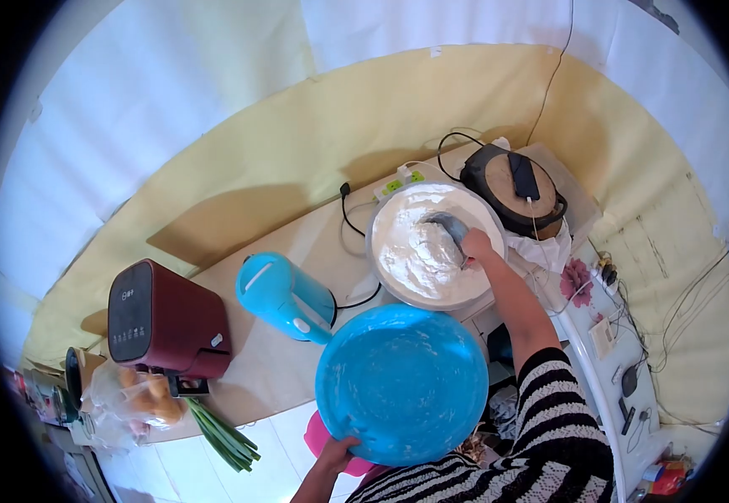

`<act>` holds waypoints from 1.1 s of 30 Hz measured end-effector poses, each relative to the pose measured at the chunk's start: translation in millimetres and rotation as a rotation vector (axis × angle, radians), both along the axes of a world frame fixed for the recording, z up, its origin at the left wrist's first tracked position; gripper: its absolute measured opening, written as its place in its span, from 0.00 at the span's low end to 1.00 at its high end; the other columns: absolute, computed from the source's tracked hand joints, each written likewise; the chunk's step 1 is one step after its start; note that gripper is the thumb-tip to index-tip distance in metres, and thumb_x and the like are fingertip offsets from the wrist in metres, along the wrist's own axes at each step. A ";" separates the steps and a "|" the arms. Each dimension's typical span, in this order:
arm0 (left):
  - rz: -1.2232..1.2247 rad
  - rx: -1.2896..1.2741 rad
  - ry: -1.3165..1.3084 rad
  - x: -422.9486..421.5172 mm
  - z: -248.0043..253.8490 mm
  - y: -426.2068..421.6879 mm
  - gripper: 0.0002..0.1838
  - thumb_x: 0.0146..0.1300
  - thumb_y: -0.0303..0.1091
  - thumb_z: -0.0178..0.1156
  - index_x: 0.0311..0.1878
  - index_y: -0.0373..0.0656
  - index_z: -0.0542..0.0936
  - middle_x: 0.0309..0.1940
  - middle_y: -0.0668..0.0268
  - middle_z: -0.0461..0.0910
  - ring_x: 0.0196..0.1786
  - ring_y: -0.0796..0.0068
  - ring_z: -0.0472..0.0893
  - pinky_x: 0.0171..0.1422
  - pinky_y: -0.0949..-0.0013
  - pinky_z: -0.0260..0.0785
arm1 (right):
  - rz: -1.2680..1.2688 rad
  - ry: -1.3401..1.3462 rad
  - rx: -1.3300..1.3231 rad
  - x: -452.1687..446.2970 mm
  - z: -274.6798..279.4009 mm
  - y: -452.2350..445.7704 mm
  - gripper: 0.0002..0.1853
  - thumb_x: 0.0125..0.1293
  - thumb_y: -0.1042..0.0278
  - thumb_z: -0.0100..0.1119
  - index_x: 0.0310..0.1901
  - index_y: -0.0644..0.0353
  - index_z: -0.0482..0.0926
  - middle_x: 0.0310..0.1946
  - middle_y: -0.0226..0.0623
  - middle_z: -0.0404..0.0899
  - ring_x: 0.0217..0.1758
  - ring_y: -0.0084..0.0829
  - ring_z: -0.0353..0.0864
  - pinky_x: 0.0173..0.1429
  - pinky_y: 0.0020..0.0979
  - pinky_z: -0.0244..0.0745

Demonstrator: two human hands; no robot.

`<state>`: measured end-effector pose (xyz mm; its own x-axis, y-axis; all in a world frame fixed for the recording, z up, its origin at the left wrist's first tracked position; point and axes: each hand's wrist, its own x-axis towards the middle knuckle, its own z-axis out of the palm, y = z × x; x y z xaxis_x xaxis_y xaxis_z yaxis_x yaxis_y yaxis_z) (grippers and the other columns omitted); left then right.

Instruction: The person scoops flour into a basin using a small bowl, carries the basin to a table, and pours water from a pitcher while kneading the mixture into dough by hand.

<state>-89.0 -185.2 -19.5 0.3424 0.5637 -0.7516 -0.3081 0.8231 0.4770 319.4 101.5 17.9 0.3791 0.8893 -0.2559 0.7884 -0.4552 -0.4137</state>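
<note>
From the head camera, looking down: a wide, round, blue plastic basin point(402, 386), its inside smeared with white, is the landmark. The left hand point(337, 455) grips its near-left rim, thumb over the edge. The right arm, in a black-and-white striped sleeve, stretches past the basin's right side. Beyond the basin, the right hand point(478, 246) is closed around a grey scoop point(447, 225), its head in white powder point(415, 256) that fills a large, pale round bowl point(370, 243).

The basin's far rim meets or overlaps the bowl's near edge. Just left of its far-left rim stands a light-blue electric kettle point(276, 293), its handle toward the basin, leaving little room there. Bare beige tabletop point(276, 377) lies left of the basin, below the kettle; farther left is a dark-red, box-shaped appliance point(184, 323). The table's front edge runs off behind the basin's left side, with pale floor tiles point(180, 469) below.

The left fingers are mostly hidden under the basin. A bright pink object point(317, 430) below it is largely covered and hard to identify. The scoop's tip is buried, and its handle is mostly covered by the right hand.
</note>
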 end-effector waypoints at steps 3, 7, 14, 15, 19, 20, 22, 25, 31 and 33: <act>-0.019 -0.012 0.013 -0.4 2.9 0.4 0.32 0.45 0.19 0.51 0.56 0.41 0.54 0.48 0.58 0.65 0.47 0.58 0.70 0.45 0.56 0.70 | -0.010 0.018 -0.036 18.3 -26.6 11.3 0.08 0.43 0.75 0.49 0.27 0.68 0.74 0.27 0.54 0.74 0.32 0.45 0.76 0.36 0.37 0.71; -0.023 -0.017 0.029 0.2 3.8 -0.1 0.31 0.45 0.19 0.51 0.56 0.40 0.55 0.48 0.58 0.65 0.47 0.59 0.70 0.45 0.57 0.70 | -0.281 0.582 -0.131 26.5 -40.9 10.1 0.07 0.41 0.82 0.48 0.26 0.71 0.72 0.21 0.52 0.73 0.25 0.45 0.77 0.23 0.43 0.72; -0.017 -0.013 0.058 3.2 8.1 -1.0 0.30 0.44 0.19 0.51 0.54 0.38 0.57 0.47 0.58 0.66 0.46 0.60 0.71 0.43 0.59 0.71 | -0.440 0.844 -0.136 37.0 -43.9 4.8 0.07 0.42 0.84 0.45 0.27 0.76 0.69 0.22 0.53 0.71 0.21 0.44 0.75 0.19 0.34 0.74; -0.018 -0.016 0.062 3.4 8.0 -1.1 0.30 0.44 0.19 0.51 0.55 0.38 0.57 0.47 0.58 0.66 0.46 0.60 0.71 0.43 0.59 0.71 | -0.473 0.914 -0.101 39.0 -46.3 5.3 0.08 0.43 0.84 0.45 0.28 0.77 0.69 0.23 0.53 0.71 0.22 0.43 0.75 0.20 0.32 0.74; -0.010 0.009 0.043 4.5 2.1 -2.8 0.31 0.44 0.19 0.51 0.55 0.39 0.56 0.47 0.58 0.66 0.47 0.60 0.70 0.46 0.59 0.69 | -0.469 1.061 -0.075 46.1 -42.1 0.1 0.09 0.44 0.83 0.44 0.30 0.78 0.67 0.26 0.52 0.71 0.25 0.43 0.76 0.22 0.30 0.75; -0.014 0.007 0.045 4.4 1.9 -2.3 0.31 0.44 0.19 0.50 0.55 0.39 0.56 0.47 0.58 0.66 0.47 0.60 0.70 0.47 0.59 0.68 | -0.471 1.060 -0.073 45.2 -39.0 -2.1 0.09 0.44 0.83 0.44 0.30 0.78 0.67 0.26 0.52 0.71 0.25 0.43 0.76 0.22 0.30 0.75; -0.019 0.001 0.047 3.3 -0.6 -2.3 0.32 0.44 0.18 0.50 0.56 0.39 0.55 0.47 0.58 0.66 0.48 0.60 0.70 0.48 0.59 0.67 | -0.488 1.091 0.007 40.0 -30.1 -9.5 0.09 0.43 0.82 0.45 0.30 0.77 0.67 0.25 0.51 0.70 0.26 0.43 0.76 0.23 0.29 0.76; -0.013 0.001 0.050 2.5 -6.5 -3.5 0.30 0.46 0.20 0.51 0.56 0.39 0.55 0.47 0.59 0.66 0.48 0.61 0.69 0.50 0.58 0.66 | -0.459 1.057 -0.015 41.5 -20.8 -18.2 0.06 0.44 0.82 0.45 0.27 0.71 0.70 0.24 0.47 0.72 0.23 0.38 0.76 0.22 0.29 0.74; -0.037 -0.020 0.057 4.0 4.4 -1.2 0.29 0.50 0.24 0.52 0.56 0.39 0.55 0.48 0.58 0.66 0.48 0.61 0.69 0.48 0.59 0.67 | -0.327 1.026 -0.037 21.5 21.2 -54.8 0.05 0.42 0.79 0.48 0.23 0.71 0.72 0.21 0.45 0.72 0.21 0.36 0.75 0.22 0.27 0.74; -0.047 0.020 0.068 1.9 -0.1 -2.1 0.28 0.50 0.24 0.52 0.56 0.39 0.56 0.48 0.58 0.66 0.48 0.61 0.70 0.47 0.60 0.69 | -0.321 1.006 -0.069 13.2 25.0 -68.7 0.05 0.42 0.79 0.48 0.22 0.71 0.72 0.20 0.45 0.72 0.20 0.35 0.75 0.23 0.28 0.74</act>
